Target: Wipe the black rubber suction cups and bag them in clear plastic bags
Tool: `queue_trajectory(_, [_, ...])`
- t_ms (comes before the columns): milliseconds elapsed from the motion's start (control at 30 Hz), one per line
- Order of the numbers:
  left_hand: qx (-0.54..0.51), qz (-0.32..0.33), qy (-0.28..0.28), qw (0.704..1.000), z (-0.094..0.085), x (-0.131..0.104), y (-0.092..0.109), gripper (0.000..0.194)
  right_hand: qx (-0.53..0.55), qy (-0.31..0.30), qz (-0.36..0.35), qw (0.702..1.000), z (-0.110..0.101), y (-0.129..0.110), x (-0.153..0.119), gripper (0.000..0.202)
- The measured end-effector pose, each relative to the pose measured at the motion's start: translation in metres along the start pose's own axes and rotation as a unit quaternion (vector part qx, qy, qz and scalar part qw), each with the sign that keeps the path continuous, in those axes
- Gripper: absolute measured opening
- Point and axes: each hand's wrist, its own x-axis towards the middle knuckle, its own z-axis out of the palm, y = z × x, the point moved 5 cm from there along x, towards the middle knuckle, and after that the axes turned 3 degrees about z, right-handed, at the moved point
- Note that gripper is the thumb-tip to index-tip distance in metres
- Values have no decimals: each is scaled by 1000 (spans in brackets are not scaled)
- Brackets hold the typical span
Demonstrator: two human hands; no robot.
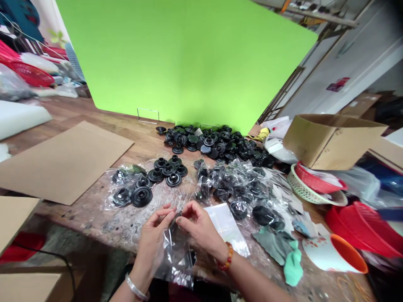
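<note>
At the near edge of the table, a clear plastic bag (pixel 176 261) hangs down between my hands. My left hand (pixel 155 233) pinches its upper edge from the left, thumb against the fingers. My right hand (pixel 203 230) grips the same edge close by, also in a pinch. Whether anything lies in the bag is hard to tell. Beyond my left hand are a bare black round disc-shaped part (pixel 142 196) with a raised hub and several like it in clear bags (pixel 122 196). Flat clear bags (pixel 227 228) lie stacked beside my right hand.
A heap of black round parts (pixel 217 142) lies before a green board (pixel 176 58). Bagged parts (pixel 234 180) pile up at right. Cardboard sheet (pixel 66 163) is at left; green cloth (pixel 292 262), orange-lined container (pixel 327 253), red basket (pixel 362 228) and cardboard box (pixel 321 144) are at right.
</note>
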Motion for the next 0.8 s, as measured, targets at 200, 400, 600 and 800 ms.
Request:
queue_trajectory(200, [-61, -43, -24, 997, 2, -4, -8, 25, -41, 4, -4, 999, -2, -9, 5, 29])
queue_trajectory(400, [-113, -123, -45, 985, -3, 0, -23, 20, 10, -124, 109, 986, 2, 3, 9, 33])
queue_trajectory(600, [-32, -137, -129, 982, -1, 1, 3, 22, -209, -44, -99, 972, -3, -28, -6, 13])
queue_trajectory(800, [36, -68, -142, 987, 2, 7, 27, 22, -47, -60, -88, 993, -7, -34, 0, 16])
